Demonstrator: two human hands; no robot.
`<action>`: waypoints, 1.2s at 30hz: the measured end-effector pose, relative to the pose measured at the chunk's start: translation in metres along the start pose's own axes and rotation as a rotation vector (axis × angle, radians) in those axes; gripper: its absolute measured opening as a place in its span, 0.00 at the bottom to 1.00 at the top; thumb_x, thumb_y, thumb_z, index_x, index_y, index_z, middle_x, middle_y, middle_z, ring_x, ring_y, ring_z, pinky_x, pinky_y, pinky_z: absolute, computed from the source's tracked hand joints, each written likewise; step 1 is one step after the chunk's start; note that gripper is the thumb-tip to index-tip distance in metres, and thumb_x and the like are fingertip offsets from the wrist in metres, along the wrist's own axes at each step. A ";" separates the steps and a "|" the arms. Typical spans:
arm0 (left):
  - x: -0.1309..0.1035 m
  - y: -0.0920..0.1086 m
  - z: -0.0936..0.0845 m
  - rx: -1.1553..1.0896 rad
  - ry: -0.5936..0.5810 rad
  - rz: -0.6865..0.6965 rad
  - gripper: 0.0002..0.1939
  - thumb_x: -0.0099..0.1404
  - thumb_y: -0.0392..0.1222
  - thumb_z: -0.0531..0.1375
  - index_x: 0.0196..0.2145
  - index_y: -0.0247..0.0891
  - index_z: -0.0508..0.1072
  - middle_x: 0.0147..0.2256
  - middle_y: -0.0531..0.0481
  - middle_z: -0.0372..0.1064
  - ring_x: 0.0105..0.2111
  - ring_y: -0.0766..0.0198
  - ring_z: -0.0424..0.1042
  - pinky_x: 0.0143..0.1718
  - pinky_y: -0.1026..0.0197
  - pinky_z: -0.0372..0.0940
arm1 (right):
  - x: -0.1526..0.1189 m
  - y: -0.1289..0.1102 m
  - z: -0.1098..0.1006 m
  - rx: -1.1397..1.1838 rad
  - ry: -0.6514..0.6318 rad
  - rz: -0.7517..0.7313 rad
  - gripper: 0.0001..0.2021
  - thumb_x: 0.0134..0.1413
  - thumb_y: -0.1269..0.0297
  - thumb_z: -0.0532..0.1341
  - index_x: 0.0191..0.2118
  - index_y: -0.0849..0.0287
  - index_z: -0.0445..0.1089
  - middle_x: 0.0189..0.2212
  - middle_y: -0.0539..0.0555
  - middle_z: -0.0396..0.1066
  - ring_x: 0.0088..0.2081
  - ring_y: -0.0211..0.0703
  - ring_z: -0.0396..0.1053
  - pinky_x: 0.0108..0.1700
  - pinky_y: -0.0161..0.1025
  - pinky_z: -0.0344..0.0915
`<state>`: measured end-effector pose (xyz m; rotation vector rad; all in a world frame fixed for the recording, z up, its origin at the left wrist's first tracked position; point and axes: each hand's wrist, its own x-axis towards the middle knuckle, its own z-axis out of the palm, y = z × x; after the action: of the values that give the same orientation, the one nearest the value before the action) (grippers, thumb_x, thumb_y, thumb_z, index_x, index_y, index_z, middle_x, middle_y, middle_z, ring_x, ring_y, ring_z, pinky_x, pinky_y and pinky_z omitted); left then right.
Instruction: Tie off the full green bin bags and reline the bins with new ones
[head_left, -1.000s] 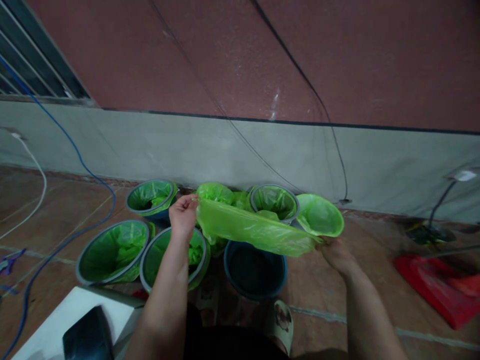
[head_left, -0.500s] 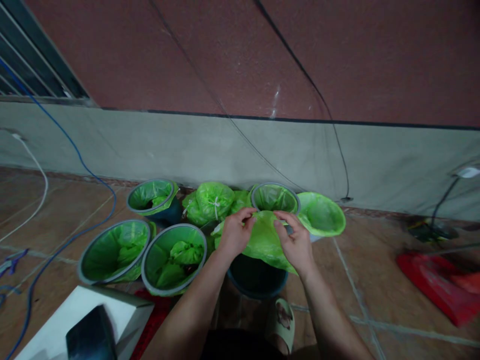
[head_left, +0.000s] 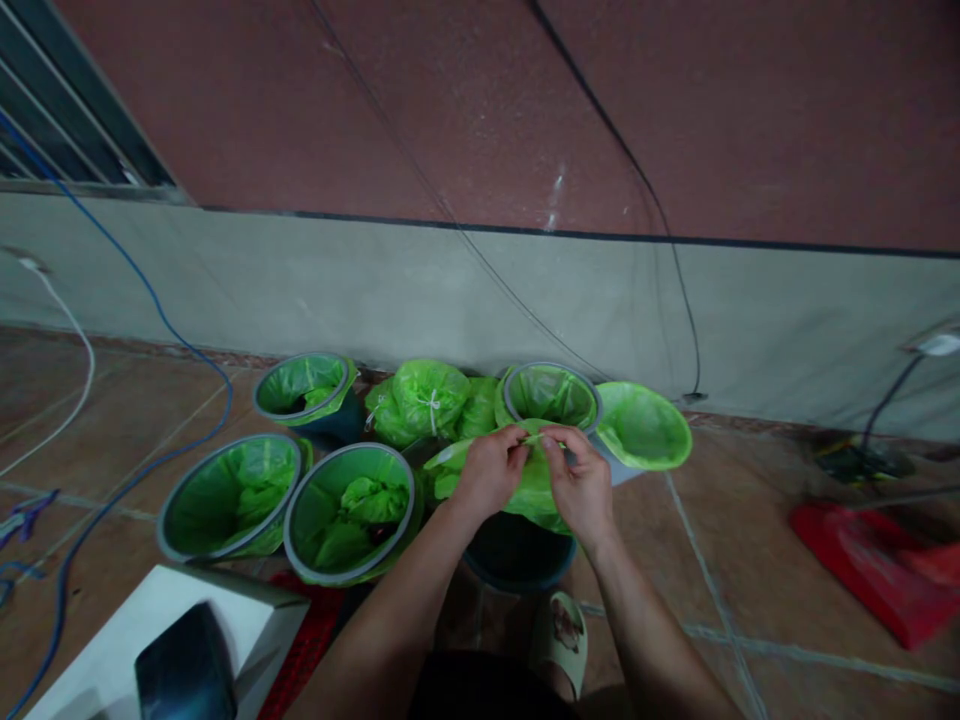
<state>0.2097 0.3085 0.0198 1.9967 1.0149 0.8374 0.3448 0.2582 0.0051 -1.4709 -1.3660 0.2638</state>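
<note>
Both my left hand and my right hand pinch the upper edge of a thin green plastic bag. They are close together, with a short stretch of the edge between the fingertips. The bag hangs down over a dark bin, whose near rim and inside show below it. Behind my hands stands a grey-rimmed bin lined with green plastic. Just right of it is another bin with a green bag folded over its rim.
Lined bins stand on the left, several in all. Tied green bags lie by the wall. A white box with a phone, a blue cable and a red dustpan are around me.
My hands have drawn closer together along the bag's edge. The stretch of plastic between them has narrowed and bunched.
</note>
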 end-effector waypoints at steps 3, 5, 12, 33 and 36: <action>0.000 -0.003 -0.003 0.032 -0.029 -0.034 0.08 0.61 0.32 0.56 0.26 0.39 0.71 0.20 0.55 0.64 0.22 0.66 0.63 0.28 0.64 0.55 | 0.002 0.001 -0.005 -0.005 0.103 0.033 0.13 0.62 0.55 0.54 0.35 0.57 0.70 0.34 0.54 0.73 0.39 0.44 0.70 0.43 0.40 0.66; 0.000 -0.006 -0.005 0.020 -0.045 -0.039 0.08 0.60 0.33 0.57 0.24 0.39 0.70 0.19 0.56 0.63 0.22 0.66 0.62 0.27 0.64 0.54 | 0.003 0.001 -0.010 0.002 0.168 0.065 0.14 0.61 0.54 0.54 0.36 0.58 0.69 0.33 0.54 0.72 0.37 0.44 0.70 0.42 0.39 0.66; 0.001 -0.014 -0.014 0.090 -0.021 -0.046 0.08 0.59 0.36 0.60 0.22 0.38 0.71 0.20 0.55 0.64 0.22 0.67 0.62 0.26 0.64 0.54 | 0.009 0.009 -0.028 0.003 0.428 0.098 0.14 0.60 0.53 0.55 0.35 0.60 0.68 0.30 0.53 0.70 0.34 0.42 0.68 0.40 0.38 0.65; -0.006 -0.031 -0.031 0.725 -0.428 -0.251 0.18 0.59 0.32 0.54 0.44 0.40 0.77 0.45 0.41 0.76 0.46 0.50 0.74 0.46 0.54 0.67 | 0.019 0.045 -0.087 -0.098 0.883 0.011 0.10 0.58 0.59 0.57 0.33 0.62 0.67 0.29 0.50 0.65 0.32 0.39 0.64 0.40 0.41 0.65; -0.004 -0.031 -0.037 0.771 -0.460 -0.324 0.14 0.59 0.32 0.55 0.39 0.38 0.78 0.44 0.38 0.76 0.47 0.48 0.74 0.48 0.50 0.67 | 0.018 0.051 -0.096 -0.148 0.943 0.015 0.09 0.58 0.60 0.57 0.32 0.61 0.67 0.29 0.51 0.64 0.32 0.40 0.64 0.41 0.42 0.65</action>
<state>0.1665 0.3296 0.0125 2.3699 1.4502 -0.2441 0.4519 0.2338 0.0131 -1.4321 -0.6081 -0.4893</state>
